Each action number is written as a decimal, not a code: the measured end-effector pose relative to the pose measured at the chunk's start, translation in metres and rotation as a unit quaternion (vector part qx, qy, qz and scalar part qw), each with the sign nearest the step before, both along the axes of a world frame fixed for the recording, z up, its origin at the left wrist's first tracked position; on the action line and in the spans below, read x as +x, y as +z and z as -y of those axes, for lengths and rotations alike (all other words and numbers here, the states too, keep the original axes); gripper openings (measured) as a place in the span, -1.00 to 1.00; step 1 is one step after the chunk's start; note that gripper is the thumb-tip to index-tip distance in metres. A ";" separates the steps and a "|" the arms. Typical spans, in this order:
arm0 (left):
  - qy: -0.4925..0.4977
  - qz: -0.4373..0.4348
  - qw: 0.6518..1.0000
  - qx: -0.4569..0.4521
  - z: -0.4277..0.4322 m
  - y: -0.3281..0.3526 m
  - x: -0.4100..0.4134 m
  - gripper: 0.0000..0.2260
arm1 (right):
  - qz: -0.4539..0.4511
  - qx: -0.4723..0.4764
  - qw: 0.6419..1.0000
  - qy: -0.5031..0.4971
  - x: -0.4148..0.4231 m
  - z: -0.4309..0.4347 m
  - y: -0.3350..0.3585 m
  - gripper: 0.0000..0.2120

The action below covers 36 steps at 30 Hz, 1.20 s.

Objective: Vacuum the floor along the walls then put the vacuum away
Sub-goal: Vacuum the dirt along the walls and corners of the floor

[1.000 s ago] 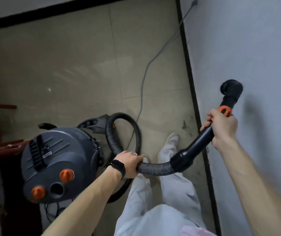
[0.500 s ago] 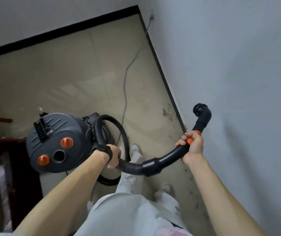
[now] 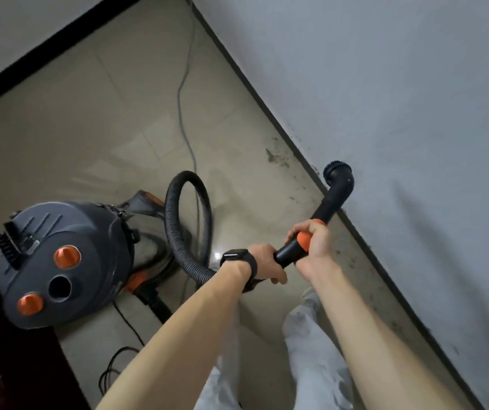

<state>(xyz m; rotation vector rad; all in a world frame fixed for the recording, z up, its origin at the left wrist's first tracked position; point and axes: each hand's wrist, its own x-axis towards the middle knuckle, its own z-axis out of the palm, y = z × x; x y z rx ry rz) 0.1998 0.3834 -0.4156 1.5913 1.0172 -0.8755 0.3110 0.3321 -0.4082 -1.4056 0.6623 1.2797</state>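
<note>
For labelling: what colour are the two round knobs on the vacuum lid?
Orange knobs, clearest in the head view.

Beige tiled floor (image 3: 89, 128), stained beside the dark baseboard (image 3: 252, 93) of the grey right wall (image 3: 385, 113); dark furniture (image 3: 15, 365) near left.

The vacuum canister (image 3: 68, 220) is dark grey with orange knobs (image 3: 67, 257); its ribbed hose (image 3: 173, 220) and wand (image 3: 323, 210) are black, the wand banded orange. The floor tiles (image 3: 89, 137) are beige.
</note>
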 end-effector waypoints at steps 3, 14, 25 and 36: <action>-0.002 -0.011 0.999 0.045 -0.005 -0.054 -0.019 -0.82 | 0.012 -0.031 0.999 -0.001 -0.007 -0.008 -0.052 -0.87; 0.022 -0.009 0.972 0.233 -0.065 -0.312 -0.068 -0.79 | 0.052 0.032 0.995 0.079 -0.040 -0.082 -0.307 -0.72; 0.099 0.016 0.972 0.213 -0.123 -0.519 -0.070 -0.79 | 0.116 0.113 0.962 0.220 -0.043 -0.142 -0.512 -0.60; 0.161 0.058 0.966 0.192 -0.166 -0.527 -0.054 -0.77 | 0.233 0.114 0.925 0.278 -0.041 -0.190 -0.516 -0.54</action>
